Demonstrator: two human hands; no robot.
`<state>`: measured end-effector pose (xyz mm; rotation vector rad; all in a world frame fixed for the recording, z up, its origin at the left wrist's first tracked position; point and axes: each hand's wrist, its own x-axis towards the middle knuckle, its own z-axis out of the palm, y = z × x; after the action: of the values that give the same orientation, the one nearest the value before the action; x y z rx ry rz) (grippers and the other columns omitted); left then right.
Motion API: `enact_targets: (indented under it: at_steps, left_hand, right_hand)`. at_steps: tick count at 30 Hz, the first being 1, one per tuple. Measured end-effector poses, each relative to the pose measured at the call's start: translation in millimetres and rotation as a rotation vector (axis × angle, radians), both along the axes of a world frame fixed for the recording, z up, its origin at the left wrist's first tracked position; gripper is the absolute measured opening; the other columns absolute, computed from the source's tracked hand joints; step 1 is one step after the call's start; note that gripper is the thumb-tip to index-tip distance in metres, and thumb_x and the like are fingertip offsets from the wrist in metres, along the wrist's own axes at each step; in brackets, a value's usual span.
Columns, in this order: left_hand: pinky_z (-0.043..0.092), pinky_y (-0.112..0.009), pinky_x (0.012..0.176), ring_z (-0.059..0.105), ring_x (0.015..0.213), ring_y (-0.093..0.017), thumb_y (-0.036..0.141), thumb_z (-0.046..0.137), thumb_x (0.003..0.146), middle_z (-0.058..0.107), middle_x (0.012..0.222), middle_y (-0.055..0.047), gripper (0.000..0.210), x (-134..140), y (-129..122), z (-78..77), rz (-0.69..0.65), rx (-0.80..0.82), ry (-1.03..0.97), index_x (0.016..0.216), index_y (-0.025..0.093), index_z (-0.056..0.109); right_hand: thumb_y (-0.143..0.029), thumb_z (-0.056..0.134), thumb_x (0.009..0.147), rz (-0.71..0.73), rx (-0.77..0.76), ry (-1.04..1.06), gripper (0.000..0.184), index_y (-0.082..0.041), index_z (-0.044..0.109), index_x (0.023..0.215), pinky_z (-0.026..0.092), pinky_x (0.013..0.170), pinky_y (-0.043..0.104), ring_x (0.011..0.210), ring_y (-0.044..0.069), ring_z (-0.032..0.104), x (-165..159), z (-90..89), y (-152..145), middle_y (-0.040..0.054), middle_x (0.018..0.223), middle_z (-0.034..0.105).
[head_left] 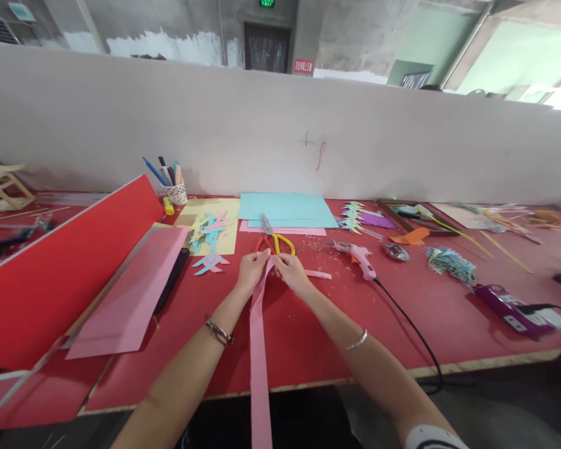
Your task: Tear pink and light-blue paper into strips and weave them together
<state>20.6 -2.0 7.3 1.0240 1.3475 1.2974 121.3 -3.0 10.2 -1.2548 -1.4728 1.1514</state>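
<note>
A red tabletop (308, 349) was seen strewn with paper work. Blue sheets (287, 209) were laid at the back against the partition (215, 125), and blue and pink cut pieces (209, 232) were scattered over a cream sheet (230, 240) to the left. A pink glue gun (359, 254) was noted on the right, well apart from the hands. Scissors (270, 232) were positioned directly beyond the fingertips, in the way of any forward reach. A long pink strip (258, 349) was held at its upper part between both hands: it was pinched between thumb and fingers by the left hand (251, 272) and likewise by the right hand (290, 271). The strip's lower end was cut off by the frame. Whether the pink piece (320, 274) beside the right hand was joined to it could not be determined.
</note>
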Motion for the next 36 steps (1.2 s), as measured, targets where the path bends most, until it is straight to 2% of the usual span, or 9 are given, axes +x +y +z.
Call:
enact_targets:
  at_steps: [5, 9, 13, 19, 24, 27, 31, 33, 36]
  left_hand:
    - [0.033, -0.021, 0.043, 0.044, 0.039, -0.009, 0.048, 0.059, 0.058, 0.045, 0.037, 0.004, 0.036, -4, -1, -0.3, 0.014, -0.019, -0.011, 0.045, 0.016, 0.050]
    - [0.037, -0.023, 0.044, 0.050, 0.041, -0.013, 0.049, 0.058, 0.059, 0.052, 0.040, 0.001, 0.036, -6, -5, 2.3, -0.093, -0.039, -0.001, 0.050, 0.015, 0.057]
    - [0.035, -0.023, 0.044, 0.050, 0.041, -0.014, 0.046, 0.060, 0.059, 0.052, 0.038, 0.000, 0.035, -2, -9, 2.3, -0.154, -0.015, 0.044, 0.045, 0.014, 0.056]
    - [0.020, -0.020, 0.040, 0.030, 0.038, -0.006, 0.042, 0.062, 0.057, 0.029, 0.033, 0.007, 0.043, -1, -7, -1.7, -0.044, 0.042, 0.101, 0.033, 0.016, 0.037]
    - [0.022, -0.020, 0.041, 0.031, 0.040, -0.007, 0.050, 0.055, 0.062, 0.032, 0.038, 0.007, 0.040, -6, -4, -4.0, 0.015, 0.016, 0.070, 0.043, 0.016, 0.043]
    - [0.028, -0.021, 0.043, 0.039, 0.042, -0.009, 0.055, 0.051, 0.063, 0.042, 0.040, 0.005, 0.041, -8, -5, -1.3, -0.038, -0.017, 0.043, 0.050, 0.016, 0.051]
    - [0.031, -0.022, 0.043, 0.045, 0.042, -0.012, 0.053, 0.057, 0.059, 0.048, 0.041, 0.001, 0.040, -5, -9, 4.4, -0.193, -0.056, 0.039, 0.047, 0.015, 0.053]
    - [0.028, -0.022, 0.042, 0.041, 0.040, -0.010, 0.049, 0.059, 0.059, 0.046, 0.040, 0.003, 0.038, -2, -11, 5.3, -0.213, -0.051, 0.052, 0.043, 0.015, 0.050]
    - [0.021, -0.021, 0.040, 0.031, 0.038, -0.006, 0.045, 0.060, 0.060, 0.035, 0.036, 0.007, 0.041, 1, -11, 3.6, -0.176, -0.024, 0.075, 0.038, 0.016, 0.041]
  right_hand:
    - [-0.026, 0.041, 0.066, -0.017, 0.013, -0.001, 0.027, -0.018, 0.035, 0.040, 0.023, 0.040, 0.020, 0.034, 0.004, 0.031, 1, -1.9, 0, -0.0073, 0.035, 0.035]
    - [-0.030, 0.037, 0.068, -0.063, 0.016, 0.027, 0.026, -0.019, 0.035, 0.044, 0.023, 0.039, 0.020, 0.035, 0.005, 0.031, 4, -0.7, 2, -0.0069, 0.037, 0.035]
    - [-0.035, 0.038, 0.068, -0.059, 0.018, 0.041, 0.027, -0.020, 0.034, 0.047, 0.023, 0.039, 0.020, 0.036, 0.005, 0.031, 6, 1.2, 2, -0.0073, 0.038, 0.033]
    - [-0.035, 0.044, 0.066, -0.025, 0.004, -0.004, 0.029, -0.019, 0.033, 0.044, 0.021, 0.039, 0.020, 0.035, 0.005, 0.029, 6, -1.0, 1, -0.0081, 0.036, 0.031]
    - [-0.034, 0.043, 0.067, -0.025, -0.021, -0.009, 0.027, -0.019, 0.036, 0.046, 0.023, 0.037, 0.020, 0.034, 0.005, 0.031, 5, -4.4, 2, -0.0072, 0.037, 0.036]
    - [-0.037, 0.042, 0.068, -0.051, -0.019, 0.006, 0.027, -0.019, 0.036, 0.048, 0.023, 0.037, 0.020, 0.034, 0.005, 0.031, 5, -4.5, 3, -0.0067, 0.038, 0.035]
    - [-0.041, 0.035, 0.072, -0.103, 0.022, 0.024, 0.031, -0.020, 0.034, 0.050, 0.025, 0.039, 0.021, 0.036, 0.006, 0.030, 9, -2.6, 5, -0.0063, 0.040, 0.034]
    - [-0.044, 0.034, 0.072, -0.105, 0.042, 0.015, 0.034, -0.020, 0.031, 0.049, 0.024, 0.040, 0.021, 0.037, 0.006, 0.029, 11, -1.9, 5, -0.0064, 0.041, 0.031]
    - [-0.044, 0.043, 0.067, -0.075, 0.060, -0.029, 0.036, -0.020, 0.027, 0.046, 0.020, 0.041, 0.021, 0.040, 0.005, 0.025, 11, -1.6, 4, -0.0071, 0.041, 0.026]
